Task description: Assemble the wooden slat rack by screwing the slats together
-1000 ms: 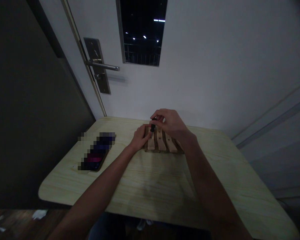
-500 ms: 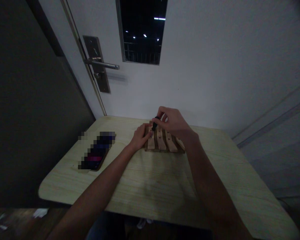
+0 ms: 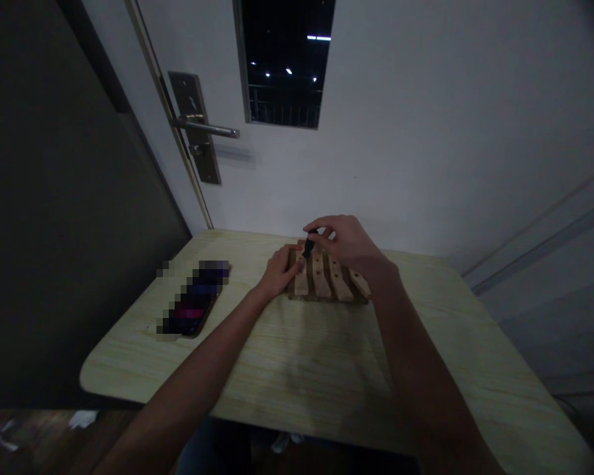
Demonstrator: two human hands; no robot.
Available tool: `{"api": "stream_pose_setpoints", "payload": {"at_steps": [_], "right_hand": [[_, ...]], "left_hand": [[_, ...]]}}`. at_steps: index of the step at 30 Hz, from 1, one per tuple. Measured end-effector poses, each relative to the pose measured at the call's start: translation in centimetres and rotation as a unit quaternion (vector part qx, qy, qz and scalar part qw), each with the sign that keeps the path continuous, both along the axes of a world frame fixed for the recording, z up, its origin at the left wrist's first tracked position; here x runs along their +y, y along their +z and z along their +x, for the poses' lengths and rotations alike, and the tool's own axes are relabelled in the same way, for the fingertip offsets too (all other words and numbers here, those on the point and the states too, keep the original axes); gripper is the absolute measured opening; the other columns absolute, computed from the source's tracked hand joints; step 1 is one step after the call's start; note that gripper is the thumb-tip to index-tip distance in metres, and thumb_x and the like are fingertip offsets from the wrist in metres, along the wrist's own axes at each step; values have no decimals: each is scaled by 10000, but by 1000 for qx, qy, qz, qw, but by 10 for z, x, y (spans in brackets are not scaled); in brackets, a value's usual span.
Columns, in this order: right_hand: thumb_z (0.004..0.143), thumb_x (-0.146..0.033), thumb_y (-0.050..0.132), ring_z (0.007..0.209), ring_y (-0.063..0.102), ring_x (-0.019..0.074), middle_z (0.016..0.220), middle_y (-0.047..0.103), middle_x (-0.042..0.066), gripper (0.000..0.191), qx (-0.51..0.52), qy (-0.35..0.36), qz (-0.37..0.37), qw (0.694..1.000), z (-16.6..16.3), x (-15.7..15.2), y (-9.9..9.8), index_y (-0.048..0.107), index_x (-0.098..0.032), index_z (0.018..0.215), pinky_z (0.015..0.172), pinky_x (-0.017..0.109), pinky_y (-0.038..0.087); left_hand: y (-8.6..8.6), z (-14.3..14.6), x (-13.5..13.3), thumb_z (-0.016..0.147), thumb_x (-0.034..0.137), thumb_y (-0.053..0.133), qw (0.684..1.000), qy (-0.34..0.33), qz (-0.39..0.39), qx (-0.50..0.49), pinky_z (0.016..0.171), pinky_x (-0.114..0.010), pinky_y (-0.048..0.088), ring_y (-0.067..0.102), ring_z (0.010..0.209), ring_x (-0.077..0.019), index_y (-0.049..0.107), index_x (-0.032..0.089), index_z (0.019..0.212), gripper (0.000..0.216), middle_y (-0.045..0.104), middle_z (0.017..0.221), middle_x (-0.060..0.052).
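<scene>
Table edge (image 3: pixel 257 235) close behind slatted board (image 3: pixel 321 282)

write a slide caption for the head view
The right hand holds a small black object at a brown slatted wooden board, while the left hand rests on its left side.

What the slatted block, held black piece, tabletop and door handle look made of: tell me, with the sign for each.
Slatted block: probably wood, matte; tan slats on a darker brown base.
Black piece: perhaps plastic or rubber, finish unclear; plain black gives little away.
Tabletop: wood or wood-look laminate, smooth; pale with streaky grain.
Door handle: likely metal, polished; silvery with bright highlights.
</scene>
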State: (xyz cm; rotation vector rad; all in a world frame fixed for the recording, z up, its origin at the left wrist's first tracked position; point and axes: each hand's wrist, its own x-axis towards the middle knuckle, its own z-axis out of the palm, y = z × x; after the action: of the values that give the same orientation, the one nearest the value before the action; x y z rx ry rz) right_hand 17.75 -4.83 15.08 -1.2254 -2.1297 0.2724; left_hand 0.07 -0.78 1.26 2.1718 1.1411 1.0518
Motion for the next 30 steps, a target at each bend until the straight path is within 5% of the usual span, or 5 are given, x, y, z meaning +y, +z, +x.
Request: {"api": "stream_pose_setpoints", "payload": {"at_steps": [9,20,26,30], "right_hand": [[840,-273,670,698,589,133,759,672,13,83,-14,-4,31,999,-11,0,1,699,-203,805,697,264,438],[881,-146,497,971,653,192,1140,717,89,330,3,26,7,1000,-2,-3,-3,711,-194,1128,790,330,510],[831,-237,636,674,598,141,777,692,35,94,-14,-5,-3,1000,-4,-3,2,690,-180,882,674,282,459],[824,-369,667,624,542,121,643,591,-16,231,6,22,-12,1000,-6,-6,4,564,-194,714,633,263,404]], "left_hand": [[-2,0,2,911,492,430,1000,8,3,3,884,-415,430,560,1000,-253,494,197,1199,418,622,1121,-89],[-5,0,4,920,470,447,1000,3,5,-7,892,-414,440,560,1030,-255,502,192,1220,412,627,1115,-89],[-5,0,5,914,476,439,1000,1,10,-6,900,-433,440,560,1028,-263,505,182,1214,425,625,1124,-102],[-6,-1,5,906,495,429,1000,6,12,5,909,-443,434,553,1030,-271,492,178,1231,458,621,1142,-105]]}}
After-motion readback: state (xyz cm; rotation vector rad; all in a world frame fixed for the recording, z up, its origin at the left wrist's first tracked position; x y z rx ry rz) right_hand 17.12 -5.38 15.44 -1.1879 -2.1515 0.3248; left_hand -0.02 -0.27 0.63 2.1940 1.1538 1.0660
